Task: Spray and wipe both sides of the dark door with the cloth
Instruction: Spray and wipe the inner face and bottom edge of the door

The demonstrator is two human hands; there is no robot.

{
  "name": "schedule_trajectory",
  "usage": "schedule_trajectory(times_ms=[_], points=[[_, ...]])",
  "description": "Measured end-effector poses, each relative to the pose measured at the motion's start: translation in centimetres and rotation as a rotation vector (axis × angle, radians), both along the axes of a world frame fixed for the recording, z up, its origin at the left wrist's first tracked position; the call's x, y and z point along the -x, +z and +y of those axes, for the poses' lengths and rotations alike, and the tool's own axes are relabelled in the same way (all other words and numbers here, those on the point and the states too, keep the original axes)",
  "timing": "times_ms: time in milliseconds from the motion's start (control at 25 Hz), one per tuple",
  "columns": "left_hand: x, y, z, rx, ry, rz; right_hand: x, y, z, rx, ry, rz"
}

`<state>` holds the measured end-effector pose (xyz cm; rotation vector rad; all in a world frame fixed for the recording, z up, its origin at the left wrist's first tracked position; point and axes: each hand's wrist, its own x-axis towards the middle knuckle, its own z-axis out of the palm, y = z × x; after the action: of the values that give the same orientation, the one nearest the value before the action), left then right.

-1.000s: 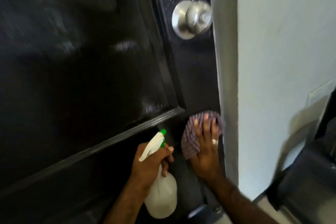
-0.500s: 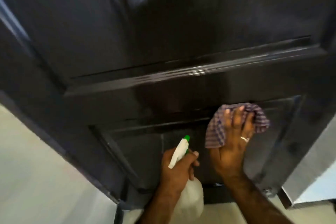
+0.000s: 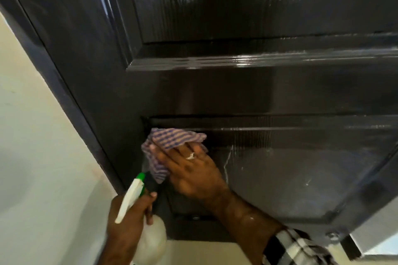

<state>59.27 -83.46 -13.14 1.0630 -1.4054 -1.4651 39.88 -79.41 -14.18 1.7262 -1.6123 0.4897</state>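
Door (image 3: 215, 92), dark and glossy, fills most of the view; wet streaks and droplets show on its upper and lower panels. Pale wall (image 3: 32, 135) runs along its left side, light floor (image 3: 204, 251) below. Right hand (image 3: 191, 170), fingers flat and together, presses the checked cloth (image 3: 170, 140) against the lower panel's upper left corner. Left hand (image 3: 127, 217) grips the spray bottle (image 3: 150, 241) near the bottom edge, nozzle toward the door. Checked sleeve (image 3: 295, 247) at lower right.

One dark door (image 3: 215, 28), one checked cloth (image 3: 170, 140), one spray bottle (image 3: 137, 200), two hands — left hand (image 3: 127, 221), right hand (image 3: 191, 174) — one ring (image 3: 190, 155).
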Motion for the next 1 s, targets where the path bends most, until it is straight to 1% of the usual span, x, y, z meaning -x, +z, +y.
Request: schedule_trajectory(times_ms=[80, 200, 320, 400, 480, 600, 720, 760, 800, 880, 920, 1000], points=[[2.7, -1.3, 1.9, -0.026, -0.025, -0.024, 4.7, -1.1, 5.4, 0.028, -0.075, -0.04], [8.8, -2.5, 5.3, -0.05, -0.142, 0.049, 13.1, -3.5, 16.4, 0.076, -0.316, -0.071], [15.4, -2.9, 9.4, -0.1, -0.255, 0.041, 21.2, -5.5, 27.1, 0.016, -0.509, -0.055], [18.6, -3.2, 12.1, -0.116, -0.283, 0.01, 24.7, -4.7, 31.8, 0.024, -0.618, -0.094], [20.5, -3.4, 14.4, -0.121, -0.349, 0.009, 25.8, -3.4, 33.8, 0.043, -0.611, -0.167], [20.5, -3.9, 15.8, -0.139, -0.354, -0.023, 24.0, -3.8, 31.4, 0.122, -0.514, -0.276], [17.9, -4.8, 14.3, -0.172, -0.282, -0.033, 21.6, -4.7, 25.7, 0.231, -0.454, -0.344], [16.4, -5.2, 13.3, -0.184, -0.251, -0.044, 20.1, -4.9, 23.2, 0.22, -0.427, -0.334], [14.6, -5.7, 12.1, -0.2, -0.196, -0.059, 18.2, -5.1, 20.8, 0.183, -0.392, -0.284], [11.3, -6.7, 9.7, -0.236, -0.078, -0.088, 14.2, -5.5, 16.3, 0.042, -0.276, -0.122], [9.5, -7.1, 8.5, -0.241, -0.055, -0.103, 11.9, -5.6, 14.0, -0.03, -0.209, -0.061], [6.2, -8.0, 5.8, -0.254, -0.024, -0.107, 7.4, -5.3, 8.7, -0.11, -0.1, 0.036]])
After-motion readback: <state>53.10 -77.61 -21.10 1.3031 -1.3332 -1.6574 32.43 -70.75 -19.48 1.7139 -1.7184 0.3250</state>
